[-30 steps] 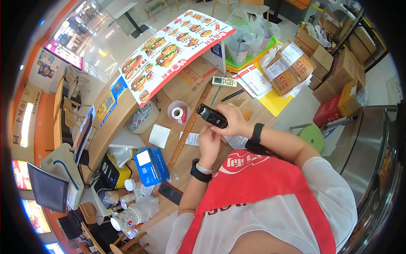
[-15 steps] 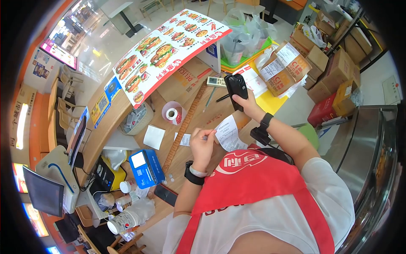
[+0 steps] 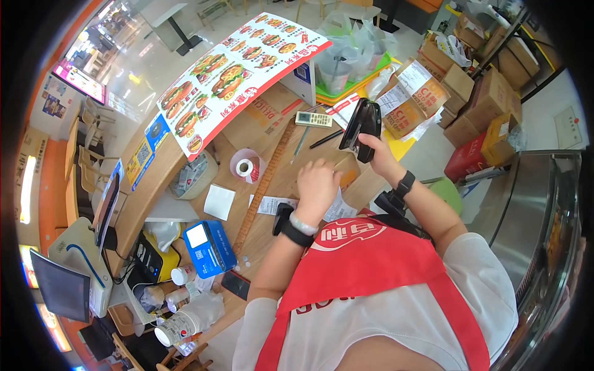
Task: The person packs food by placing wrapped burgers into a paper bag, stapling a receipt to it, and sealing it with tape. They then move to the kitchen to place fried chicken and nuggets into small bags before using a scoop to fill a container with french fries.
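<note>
My right hand (image 3: 381,154) grips a black handheld device (image 3: 360,128), raised over the counter's right part and tilted, with two long dark parts showing a gap between them. My left hand (image 3: 317,187) is over the middle of the counter, back turned up, fingers loosely bent and holding nothing that shows. A printed receipt (image 3: 340,208) lies just beside its wrist, partly hidden by the hand and the red apron (image 3: 365,263). Farther left, a smaller printed slip (image 3: 272,205) rests near a long brown ruler (image 3: 265,185).
Around them lie a pen (image 3: 326,138), a remote control (image 3: 314,119), a paper roll (image 3: 245,167) and a blue box (image 3: 209,247). A menu board (image 3: 238,74) leans over the counter's far side. Cardboard boxes (image 3: 416,102) stand at the right, beside bagged drinks (image 3: 346,59).
My left hand has moved up and right, away from the receipt it was pinching, which now lies lower. My right hand has turned the black device, showing its side and moving slightly right.
</note>
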Available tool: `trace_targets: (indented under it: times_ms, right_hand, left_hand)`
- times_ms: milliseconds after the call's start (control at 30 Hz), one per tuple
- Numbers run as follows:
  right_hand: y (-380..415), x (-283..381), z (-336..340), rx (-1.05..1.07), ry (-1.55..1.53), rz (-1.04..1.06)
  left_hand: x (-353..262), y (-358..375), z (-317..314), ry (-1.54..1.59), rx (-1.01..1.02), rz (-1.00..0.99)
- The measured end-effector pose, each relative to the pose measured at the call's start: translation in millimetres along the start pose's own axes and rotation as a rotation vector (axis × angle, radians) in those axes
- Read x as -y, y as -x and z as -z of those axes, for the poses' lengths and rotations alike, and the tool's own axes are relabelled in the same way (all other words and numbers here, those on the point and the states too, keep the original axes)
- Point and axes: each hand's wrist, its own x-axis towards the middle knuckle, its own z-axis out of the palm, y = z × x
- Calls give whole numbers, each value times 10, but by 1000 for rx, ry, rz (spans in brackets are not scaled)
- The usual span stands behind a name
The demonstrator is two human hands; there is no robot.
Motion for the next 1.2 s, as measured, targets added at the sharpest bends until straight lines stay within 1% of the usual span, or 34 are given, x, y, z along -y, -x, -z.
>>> trace_targets:
  times_ms: [67, 100, 133, 200, 233, 300, 333, 367, 433, 467, 500, 567, 600, 633, 667, 700, 733, 767, 833, 867, 900, 967, 1000, 1033, 1067, 1100, 1167, 1200]
  right_hand:
    - [14, -37, 52, 70, -24, -52]
    - [29, -43, 76, 65, -25, -50]
    - [63, -54, 98, 119, 79, -38]
    - [106, -115, 133, 186, 319, 14]
    - [118, -100, 102, 187, 320, 11]
    - [146, -47, 16, 248, 683, 224]
    - [116, -110, 36, 277, 642, 130]
    - [71, -172, 37, 280, 643, 128]
    - [8, -262, -46, 110, 679, 372]
    - [39, -213, -111, 54, 663, 263]
    - [39, -211, -111, 53, 663, 264]
    - [7, -221, -97, 123, 630, 234]
    - [-25, -263, -77, 106, 555, 437]
    - [-17, -226, -44, 107, 559, 433]
    - [4, -148, 20, 27, 423, 285]
    - [22, -71, 79, -53, 285, 138]
    - [-7, -1, 130, -119, 188, 96]
    - [-88, -13, 236, -198, 200, 154]
    - [-169, 0, 463, -294, 451, 23]
    - [-230, -105, 592, -281, 552, 48]
    - [-236, -185, 748, -282, 554, 47]
    - [-155, -190, 805, -156, 1059, -415]
    - [-148, -357, 944, -129, 1166, -375]
    - [-127, -457, 966, -98, 1274, -333]
    - [-112, -533, 1007, -109, 1294, -375]
    - [-126, -592, 1061, -105, 1295, -380]
    - [-135, -654, 1089, -119, 1360, -416]
    - [-133, -675, 1116, -122, 1354, -423]
  left_hand:
    - [10, -89, -93, -9, 24, -16]
    - [17, -118, -118, 4, 42, 24]
    - [16, -133, -137, 16, 62, 64]
    - [21, -118, -166, 23, 45, 50]
    - [26, -117, -172, 26, 17, 38]
    - [26, -118, -170, 41, 25, 64]
    - [23, -114, -163, 55, 31, 85]
    - [7, -109, -161, 55, 31, 89]
    - [-41, -95, -168, 85, 122, 84]
    - [-40, -86, -155, 86, 123, 84]
    - [-25, -79, -131, 104, 127, 104]
    - [22, -66, -58, 124, 127, 121]
    - [59, -29, -2, 120, 81, 116]
    - [99, 16, 48, 118, 36, 113]
    - [143, 60, 88, 177, 74, 160]
    - [173, 106, 113, 180, 76, 162]
    - [196, 157, 135, 226, 78, 201]
    - [206, 202, 150, 270, 79, 237]
    - [214, 285, 142, 291, 58, 232]
    - [218, 316, 125, 311, 33, 226]
    - [219, 346, 99, 314, 34, 227]
    - [205, 401, 53, 217, -83, 22]
    - [179, 419, 65, 218, -85, 27]
    - [140, 430, 97, 188, -100, -60]
    - [117, 452, 115, 156, -112, -147]
    - [127, 483, 114, 156, -110, -142]
    - [178, 544, 124, 212, -128, 1]
    - [184, 571, 144, 212, -119, -1]
